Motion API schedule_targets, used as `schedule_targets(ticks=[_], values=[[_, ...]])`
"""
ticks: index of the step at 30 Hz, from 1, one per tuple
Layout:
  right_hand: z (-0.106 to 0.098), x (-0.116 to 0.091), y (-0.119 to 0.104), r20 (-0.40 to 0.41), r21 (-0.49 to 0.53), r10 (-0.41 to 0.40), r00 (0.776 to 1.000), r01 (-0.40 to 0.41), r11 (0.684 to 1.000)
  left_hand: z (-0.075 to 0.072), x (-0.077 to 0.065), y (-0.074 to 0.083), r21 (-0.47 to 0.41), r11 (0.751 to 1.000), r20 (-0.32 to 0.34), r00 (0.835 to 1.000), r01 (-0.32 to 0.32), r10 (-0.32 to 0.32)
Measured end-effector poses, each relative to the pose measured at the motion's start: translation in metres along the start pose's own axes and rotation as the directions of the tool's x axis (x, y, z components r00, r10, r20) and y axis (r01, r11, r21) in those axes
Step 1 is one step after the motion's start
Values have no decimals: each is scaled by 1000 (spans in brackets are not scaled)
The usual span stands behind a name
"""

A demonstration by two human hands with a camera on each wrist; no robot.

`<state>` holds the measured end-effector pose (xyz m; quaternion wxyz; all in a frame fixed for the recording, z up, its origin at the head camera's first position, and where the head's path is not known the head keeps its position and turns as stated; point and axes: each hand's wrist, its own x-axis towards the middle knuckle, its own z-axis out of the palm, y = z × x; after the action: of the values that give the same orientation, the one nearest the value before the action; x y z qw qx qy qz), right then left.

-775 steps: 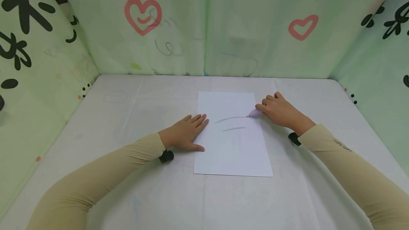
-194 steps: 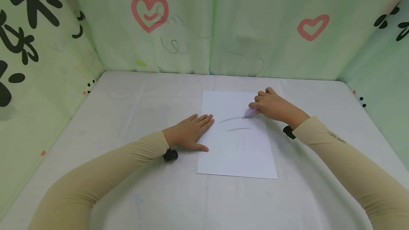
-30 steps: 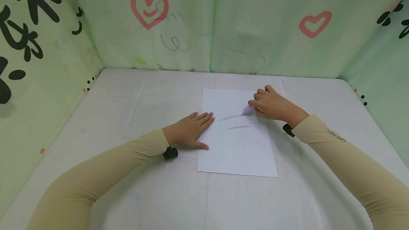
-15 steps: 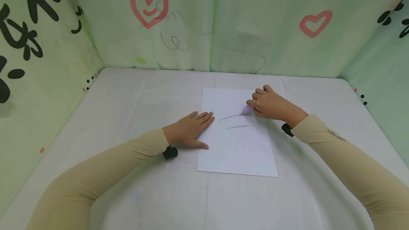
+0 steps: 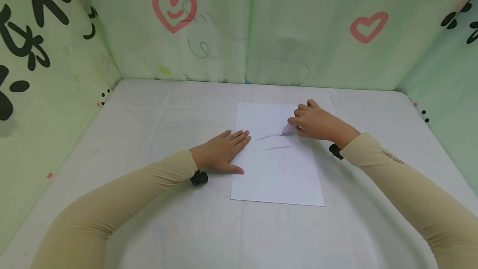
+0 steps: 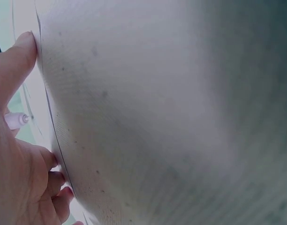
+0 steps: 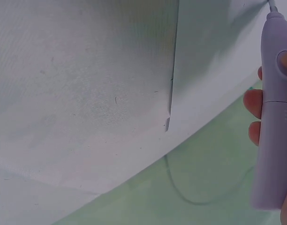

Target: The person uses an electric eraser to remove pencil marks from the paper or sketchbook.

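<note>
A white sheet of paper (image 5: 278, 182) lies on the table and bears two faint grey lines: an upper line (image 5: 266, 137) that curves slightly and a lower line (image 5: 279, 148). My left hand (image 5: 220, 153) rests flat over the sheet's left edge, fingers spread. My right hand (image 5: 319, 123) grips a lavender electric eraser (image 7: 277, 145), a slim pen-shaped body with a round button under a digit in the right wrist view. Its narrow tip points down and left, right at the upper line's right end. In the left wrist view the eraser (image 6: 16, 120) shows behind the left hand.
A pale cloth (image 5: 179, 227) covers the table. Green printed curtains (image 5: 298, 32) with hearts and black shapes stand along the back and both sides. A small black device (image 5: 198, 178) sits under the left wrist and another black device (image 5: 336, 151) under the right.
Since the oldest frame, the upper line has become shorter at its right end, and my right hand has shifted left with the eraser. Over the last second it moved only slightly; my left hand stayed put.
</note>
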<state>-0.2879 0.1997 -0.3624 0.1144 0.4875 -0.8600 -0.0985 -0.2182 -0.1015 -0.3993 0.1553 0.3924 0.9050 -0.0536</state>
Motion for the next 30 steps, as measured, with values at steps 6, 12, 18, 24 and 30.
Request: schedule_targets(ticks=[6, 12, 18, 24, 30], values=[[0, 1, 0, -1, -9, 8, 1000, -8, 1000, 0, 0, 0, 0, 1000, -5, 1000, -1, 1], [0, 1, 0, 17, -13, 14, 1000, -13, 1000, 0, 1, 0, -1, 1000, 1, 1000, 2, -2], [-1, -2, 0, 20, 1, 16, 1000, -16, 1000, 1, 2, -1, 3, 1000, -1, 1000, 4, -4], [-3, -3, 1, 68, 23, 25, 997, -27, 999, -1, 1, -1, -1, 1000, -6, 1000, -3, 3], [-2, -3, 2, 28, 13, 28, 999, -28, 1000, -2, 0, 0, -5, 1000, -8, 1000, -10, 10]])
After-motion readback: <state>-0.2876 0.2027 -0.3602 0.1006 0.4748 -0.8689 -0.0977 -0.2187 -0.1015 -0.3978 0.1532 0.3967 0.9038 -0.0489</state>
